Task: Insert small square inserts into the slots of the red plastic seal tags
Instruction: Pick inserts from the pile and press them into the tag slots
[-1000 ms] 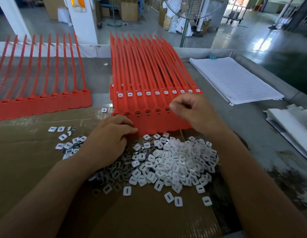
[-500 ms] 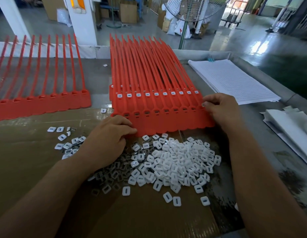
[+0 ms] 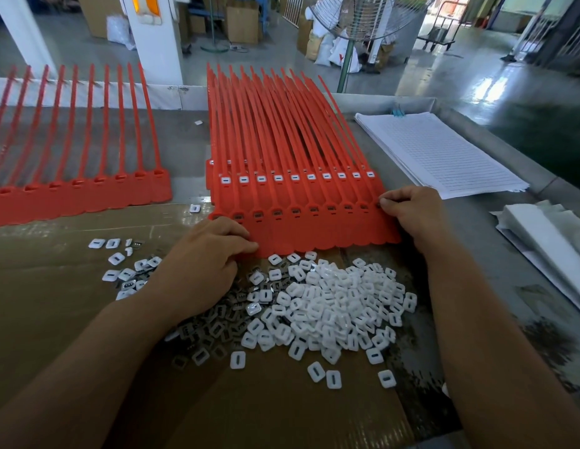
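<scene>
Closest to me, my forearms run in from the bottom edge, cut off before the elbows, over a brown cardboard sheet (image 3: 282, 416). Between my wrists lies the heap of white square inserts (image 3: 334, 309). Against my left wrist the heap turns to darker, greyish pieces (image 3: 217, 332) that I cannot make out clearly, and my arm covers part of them.

My left hand (image 3: 201, 267) is curled, with the thumb and fingertips pinching the near left corner of the red seal tag strip (image 3: 314, 231). The palm hides whatever lies beneath it. My right hand (image 3: 411, 215) is curled too, fingertips nipping the strip's right end at the last tag, so the joined row of tags spans from one grip to the other, its scalloped near edge touching the heap.

Just past my knuckles the strip's row of slots (image 3: 311, 209) looks dark; I cannot tell whether anything sits in them. Beyond that, a lower red strip (image 3: 266, 189) peeks out from under it, its slots filled with fitted white inserts (image 3: 295, 178), and the long red tails of the stack fan away from me.

One loose insert (image 3: 195, 208) lies just beyond my left hand. Farther off to that side, another strip of red tags (image 3: 87, 196) rests on the grey table (image 3: 184, 140), its left end out of view. Beyond my right hand is a stack of lined paper (image 3: 444, 153), with folded white sheets (image 3: 548, 234) at the right edge.
</scene>
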`<state>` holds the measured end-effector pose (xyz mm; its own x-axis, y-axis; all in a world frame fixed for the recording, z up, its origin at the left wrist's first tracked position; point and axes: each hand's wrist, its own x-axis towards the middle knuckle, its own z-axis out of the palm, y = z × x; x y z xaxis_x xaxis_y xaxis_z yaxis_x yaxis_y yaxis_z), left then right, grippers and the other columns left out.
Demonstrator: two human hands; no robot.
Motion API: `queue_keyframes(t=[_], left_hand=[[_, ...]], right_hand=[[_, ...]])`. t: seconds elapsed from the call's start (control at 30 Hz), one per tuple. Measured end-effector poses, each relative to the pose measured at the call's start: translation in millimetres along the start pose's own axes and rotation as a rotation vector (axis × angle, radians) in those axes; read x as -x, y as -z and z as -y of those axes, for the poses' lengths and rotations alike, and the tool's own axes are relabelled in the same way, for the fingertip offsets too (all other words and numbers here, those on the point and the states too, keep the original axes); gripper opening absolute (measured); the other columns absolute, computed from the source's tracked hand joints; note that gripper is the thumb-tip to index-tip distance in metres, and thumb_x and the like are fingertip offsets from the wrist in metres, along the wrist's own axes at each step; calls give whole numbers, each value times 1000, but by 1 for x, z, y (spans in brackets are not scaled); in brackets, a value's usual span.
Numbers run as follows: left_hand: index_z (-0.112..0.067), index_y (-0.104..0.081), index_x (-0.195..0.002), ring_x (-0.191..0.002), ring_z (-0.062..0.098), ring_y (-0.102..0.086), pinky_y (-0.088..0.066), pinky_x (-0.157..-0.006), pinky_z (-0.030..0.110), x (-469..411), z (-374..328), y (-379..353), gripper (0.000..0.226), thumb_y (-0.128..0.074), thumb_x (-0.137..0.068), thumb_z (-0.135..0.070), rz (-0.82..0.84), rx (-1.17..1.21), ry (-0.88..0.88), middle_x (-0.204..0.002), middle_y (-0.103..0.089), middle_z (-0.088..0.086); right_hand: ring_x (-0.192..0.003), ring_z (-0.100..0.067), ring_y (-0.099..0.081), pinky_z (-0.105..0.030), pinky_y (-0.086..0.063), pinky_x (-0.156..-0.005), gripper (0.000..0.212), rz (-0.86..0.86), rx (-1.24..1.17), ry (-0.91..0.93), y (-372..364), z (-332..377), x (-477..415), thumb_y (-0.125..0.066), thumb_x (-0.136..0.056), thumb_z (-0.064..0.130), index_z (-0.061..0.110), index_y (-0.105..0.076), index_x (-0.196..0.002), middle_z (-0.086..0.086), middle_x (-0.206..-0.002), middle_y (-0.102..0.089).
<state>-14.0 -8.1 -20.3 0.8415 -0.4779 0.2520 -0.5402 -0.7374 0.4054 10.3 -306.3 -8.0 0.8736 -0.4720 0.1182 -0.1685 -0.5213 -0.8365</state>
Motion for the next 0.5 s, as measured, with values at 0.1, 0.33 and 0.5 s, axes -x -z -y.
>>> queue_keyframes(t=[0.1,0.33,0.5], left_hand=[[-23,-62,-116,-119,7,-36,-19,-99,19,-1,-1,0,44,-49,-81,0,-4,-1,-1,-124,-50,-10],[-23,-62,-117,-119,6,-35,-18,-99,19,-1,-1,0,44,-48,-82,0,-1,-2,3,-124,-50,-11],[-22,-62,-116,-120,7,-36,-18,-101,20,0,-1,0,43,-48,-82,-1,4,1,5,-124,-50,-9]], right_hand=[[-68,-7,-54,-25,-44,-72,9,-5,13,-20,1,0,-1,-67,-79,8,17,-68,-82,7,-69,-59],[-65,-6,-54,-26,-44,-69,6,-24,12,-47,1,-2,-3,-68,-79,11,15,-69,-75,7,-66,-59],[-71,-6,-55,-25,-44,-75,30,34,17,-51,1,-3,-5,-59,-83,7,27,-62,-62,11,-67,-61]])
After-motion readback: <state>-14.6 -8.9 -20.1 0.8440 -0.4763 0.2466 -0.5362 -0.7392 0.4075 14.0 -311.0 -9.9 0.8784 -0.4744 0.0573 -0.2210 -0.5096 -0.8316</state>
